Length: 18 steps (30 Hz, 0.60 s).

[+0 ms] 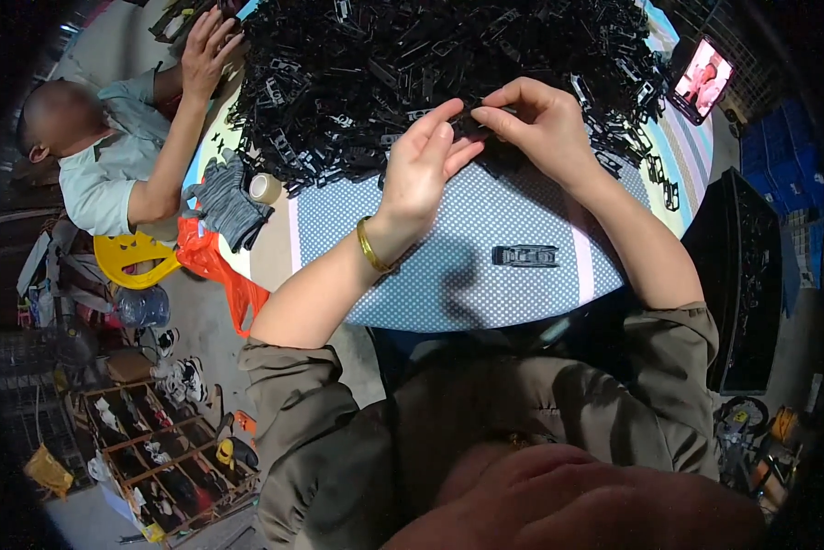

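Note:
Over the near edge of a heap of black plastic parts (366, 82), both my hands are raised close together. My left hand (416, 174), with a gold bangle at the wrist, has its fingers apart and shows nothing in them. The thumb and forefinger of my right hand (551, 133) pinch together near the left fingertips; whatever they hold is too small and dark against the heap to name. One long black plastic part (525, 256) lies by itself on the dotted grey-blue table cover (403, 284), nearer to me than the hands.
Left of the heap lie grey gloves (224, 202), a tape roll (265, 189) and a red-orange plastic bag (212, 261). A co-worker (109, 192) sits at the far left, one hand by the heap. A lit screen (703, 81) stands at right, near a black container (746, 284) and blue crates (783, 156).

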Each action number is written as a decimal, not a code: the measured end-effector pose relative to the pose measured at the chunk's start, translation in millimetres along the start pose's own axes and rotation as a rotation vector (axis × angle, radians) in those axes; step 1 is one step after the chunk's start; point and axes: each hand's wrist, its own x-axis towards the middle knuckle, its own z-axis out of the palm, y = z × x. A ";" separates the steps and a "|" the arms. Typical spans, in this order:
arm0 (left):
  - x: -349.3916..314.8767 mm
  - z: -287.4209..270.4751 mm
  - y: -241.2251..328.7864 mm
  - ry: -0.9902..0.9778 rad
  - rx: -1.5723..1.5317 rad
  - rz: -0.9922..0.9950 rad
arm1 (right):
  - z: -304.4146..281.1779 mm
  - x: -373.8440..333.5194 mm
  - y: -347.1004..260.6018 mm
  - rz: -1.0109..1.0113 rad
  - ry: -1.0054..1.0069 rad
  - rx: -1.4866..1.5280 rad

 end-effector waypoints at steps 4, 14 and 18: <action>1.1 -4.0 -2.0 -0.012 0.024 0.023 | 5.1 -2.7 2.0 -0.055 0.038 -0.085; -0.9 -5.5 -4.0 0.014 0.097 0.029 | 8.0 -5.7 -4.1 -0.117 0.049 -0.179; -1.0 -5.8 -6.7 0.037 0.126 0.070 | 8.4 -4.8 -0.1 -0.011 0.003 -0.061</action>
